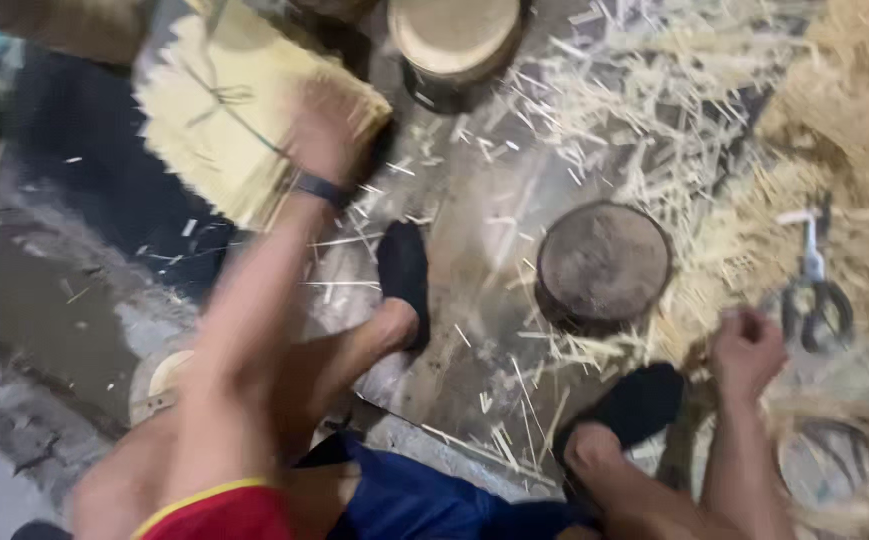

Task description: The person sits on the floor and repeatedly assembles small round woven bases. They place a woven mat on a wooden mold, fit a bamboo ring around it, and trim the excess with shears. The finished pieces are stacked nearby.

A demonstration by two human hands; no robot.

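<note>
round wooden block (pixel 604 262) — mid floor | scissors (pixel 813 285) on straw heap (pixel 855 120) | second wooden block (pixel 455 38) — top

The bundle of strips (pixel 245 110) at upper left is pale straw-yellow, tied with dark cord; the wristband (pixel 323 188) is black; both socks (pixel 405 275) are black; the shorts (pixel 425 500) are deep blue; the shirt (pixel 225 515) is red with a yellow hem; the round block (pixel 605 262) at centre right is grey-brown; the shavings (pixel 845 120) at upper right are golden.

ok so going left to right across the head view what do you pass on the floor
bundle of pale split sticks under the left hand → black sock → round wooden block → right hand, closed in a fist → scissors lying on the straw pile
</note>
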